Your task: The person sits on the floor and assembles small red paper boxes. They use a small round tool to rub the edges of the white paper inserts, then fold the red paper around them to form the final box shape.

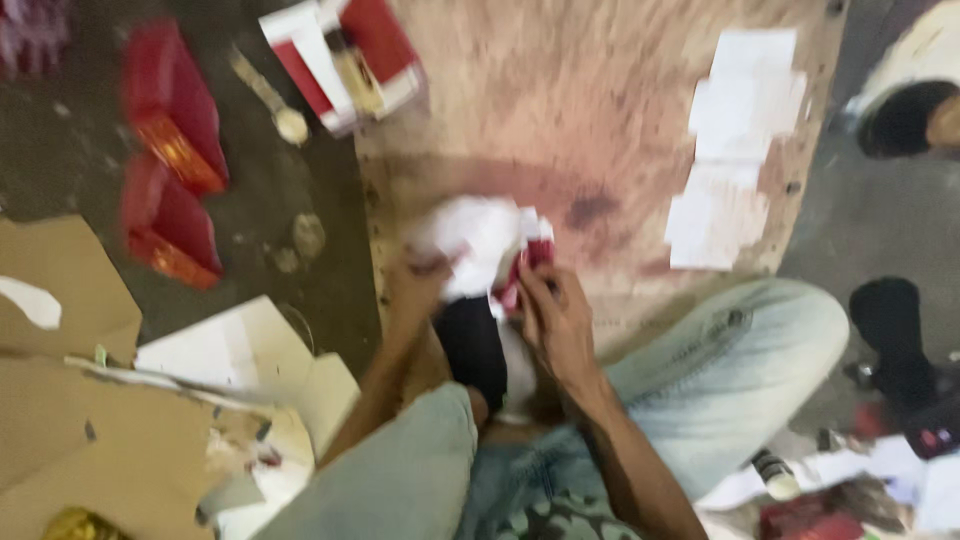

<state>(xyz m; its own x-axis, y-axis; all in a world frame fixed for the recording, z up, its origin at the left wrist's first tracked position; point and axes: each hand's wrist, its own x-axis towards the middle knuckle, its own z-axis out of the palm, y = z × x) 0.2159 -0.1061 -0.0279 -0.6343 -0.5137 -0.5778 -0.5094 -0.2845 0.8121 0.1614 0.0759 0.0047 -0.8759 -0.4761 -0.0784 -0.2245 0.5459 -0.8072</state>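
From up here I look down on a wide, stained wooden board point(600, 110) lying on the dark floor point(290, 200), and it fills most of the upper middle of my view. Below it my legs in pale blue jeans point(720, 370) are folded, one knee low at the left and the other spread out to the right. Flattened brown cardboard sheets point(70, 420) are piled at the left edge, with off-white card pieces point(240, 350) lying on top of them. Two red boxes point(170, 160) sit on the floor at upper left, one above the other, and an open red and white box point(345, 55) rests at the top, overlapping the board's left edge. A column of white paper sheets point(735, 150) lies along the right side of the board. At the near edge of the board, just in front of my knees, is the white and red bundle point(490, 250), blurred, so I cannot make out what it is beyond pale wrapping with a red piece showing at its right. My right hand point(555, 320) is closed on that red part, fingers curled over it. My left hand point(415, 285) presses against the bundle's left side; the blur keeps me from telling whether it grips or only touches. The two hands sit close together, with the bundle between them.
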